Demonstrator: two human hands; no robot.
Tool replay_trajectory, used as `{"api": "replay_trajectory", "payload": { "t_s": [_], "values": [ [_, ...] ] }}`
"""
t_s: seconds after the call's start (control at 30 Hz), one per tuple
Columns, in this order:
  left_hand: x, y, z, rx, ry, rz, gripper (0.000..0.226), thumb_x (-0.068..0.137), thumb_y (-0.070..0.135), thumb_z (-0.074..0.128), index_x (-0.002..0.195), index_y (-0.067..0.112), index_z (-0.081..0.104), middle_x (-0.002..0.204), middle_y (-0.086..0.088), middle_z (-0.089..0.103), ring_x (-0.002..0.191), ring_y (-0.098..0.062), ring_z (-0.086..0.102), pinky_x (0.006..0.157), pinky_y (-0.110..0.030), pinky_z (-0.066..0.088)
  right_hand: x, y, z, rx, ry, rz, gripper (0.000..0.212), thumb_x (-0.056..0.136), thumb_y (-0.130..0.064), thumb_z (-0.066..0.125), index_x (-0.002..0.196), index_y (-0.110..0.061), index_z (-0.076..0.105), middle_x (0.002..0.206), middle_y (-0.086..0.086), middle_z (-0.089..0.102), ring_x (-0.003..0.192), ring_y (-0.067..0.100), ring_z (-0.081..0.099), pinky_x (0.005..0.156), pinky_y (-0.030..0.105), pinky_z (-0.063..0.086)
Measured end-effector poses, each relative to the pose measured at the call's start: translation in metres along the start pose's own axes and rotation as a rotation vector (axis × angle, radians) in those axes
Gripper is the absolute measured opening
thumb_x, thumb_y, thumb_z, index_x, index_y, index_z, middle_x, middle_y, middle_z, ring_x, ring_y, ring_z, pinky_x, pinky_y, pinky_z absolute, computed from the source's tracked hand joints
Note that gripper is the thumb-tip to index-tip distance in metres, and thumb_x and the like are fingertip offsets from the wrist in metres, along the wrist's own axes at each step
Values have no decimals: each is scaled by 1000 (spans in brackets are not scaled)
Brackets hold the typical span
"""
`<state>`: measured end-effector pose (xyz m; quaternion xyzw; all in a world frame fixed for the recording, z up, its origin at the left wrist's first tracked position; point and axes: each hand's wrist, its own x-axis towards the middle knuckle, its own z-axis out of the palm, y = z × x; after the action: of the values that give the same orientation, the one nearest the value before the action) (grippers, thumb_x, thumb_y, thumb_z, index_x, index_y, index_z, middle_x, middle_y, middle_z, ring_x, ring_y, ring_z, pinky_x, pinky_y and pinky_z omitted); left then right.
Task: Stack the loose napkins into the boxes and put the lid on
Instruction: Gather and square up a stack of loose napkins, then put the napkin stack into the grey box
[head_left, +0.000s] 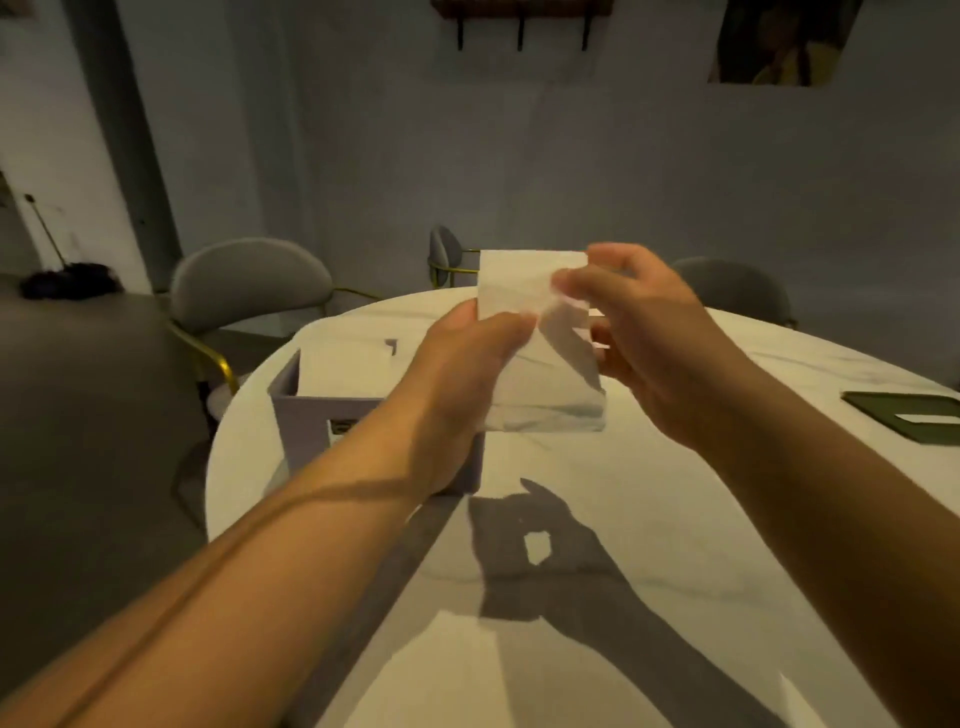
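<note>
Fingers (576, 285) on creased rectangular napkin (519, 280)

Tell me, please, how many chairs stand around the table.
3: the left chair past the box, the middle chair beyond the held napkin, the right chair behind the right hand; others may be hidden.

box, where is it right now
In the head view the grey box sits on the table's left side, partly hidden behind the left hand, which holds a napkin together with the right hand just right of it.
</note>
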<state>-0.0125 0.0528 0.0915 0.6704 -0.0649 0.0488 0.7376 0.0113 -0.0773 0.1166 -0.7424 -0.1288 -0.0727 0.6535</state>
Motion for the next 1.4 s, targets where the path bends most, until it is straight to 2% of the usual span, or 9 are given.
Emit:
{"api": "replay_trajectory", "payload": {
  "t_s": [0.1, 0.17, 0.33, 0.4, 0.57, 0.8, 1.03, 1.2, 1.4],
  "values": [
    [-2, 13, -45, -11, 148, -45, 22, 98, 25, 47, 120, 25, 52, 107, -2, 66, 92, -20, 65, 64, -28, 55, 4, -7, 39, -80, -172, 108, 41, 91, -30, 59, 127, -22, 42, 108, 3, 58, 82, 19, 64, 64, 23, 57],
    [-1, 20, -72, 19, 217, -56, 11, 99, 24, 46, 107, 25, 53, 99, 0, 65, 85, -17, 65, 62, -24, 56, 8, -7, 67, -112, -254, 179, 42, 90, -25, 63, 126, -23, 43, 102, 3, 58, 82, 20, 65, 64, 22, 58],
    [20, 25, -125, 275, 287, -112, 11, 97, 19, 46, 88, 22, 51, 103, -6, 62, 97, -23, 61, 98, -39, 48, 30, -3, 113, -128, -217, 265, 49, 87, -19, 68, 131, -20, 47, 101, 3, 57, 78, 16, 57, 49, 15, 49],
    [30, 21, -139, 449, 276, -107, 6, 95, 17, 52, 99, 19, 55, 113, -7, 60, 103, -25, 58, 96, -42, 50, 38, 1, 120, -250, -206, 266, 52, 87, -21, 69, 133, -20, 45, 104, 4, 58, 76, 15, 57, 55, 17, 50],
    [45, 6, -159, 802, 183, -104, 51, 89, 18, 64, 135, 17, 41, 123, -3, 49, 103, -20, 48, 77, -31, 41, 52, 9, 131, -659, -215, 159, 51, 87, -24, 68, 133, -22, 45, 96, -3, 53, 66, 12, 50, 54, 14, 43],
    [53, 14, -164, 1382, 155, 207, 55, 80, 35, 73, 129, 21, 50, 126, -4, 54, 108, -23, 50, 92, -36, 48, 70, -12, 131, -1150, -304, -156, 48, 81, -37, 72, 122, -15, 57, 111, 2, 59, 92, 19, 53, 79, 30, 49],
    [53, 43, -162, 1501, -340, -64, 50, 83, 42, 68, 128, 23, 58, 132, 6, 54, 110, -14, 48, 100, -32, 38, 70, -15, 134, -1308, -683, -161, 59, 78, -44, 72, 131, -25, 54, 127, -6, 56, 110, 17, 53, 91, 28, 46],
    [65, 20, -159, 1807, -425, 21, 35, 89, 38, 61, 121, 24, 64, 116, 3, 65, 95, -14, 54, 88, -30, 46, 75, 11, 152, -1484, -673, -211, 51, 86, -32, 68, 133, -21, 50, 129, 4, 55, 113, 21, 47, 98, 34, 37],
    [70, 23, -154, 1798, -475, -70, 41, 89, 34, 63, 128, 20, 58, 125, 2, 61, 99, -14, 53, 87, -25, 44, 78, 11, 147, -1442, -680, -252, 54, 85, -42, 66, 133, -23, 50, 132, 1, 53, 112, 19, 44, 98, 35, 33]
  ]
}}
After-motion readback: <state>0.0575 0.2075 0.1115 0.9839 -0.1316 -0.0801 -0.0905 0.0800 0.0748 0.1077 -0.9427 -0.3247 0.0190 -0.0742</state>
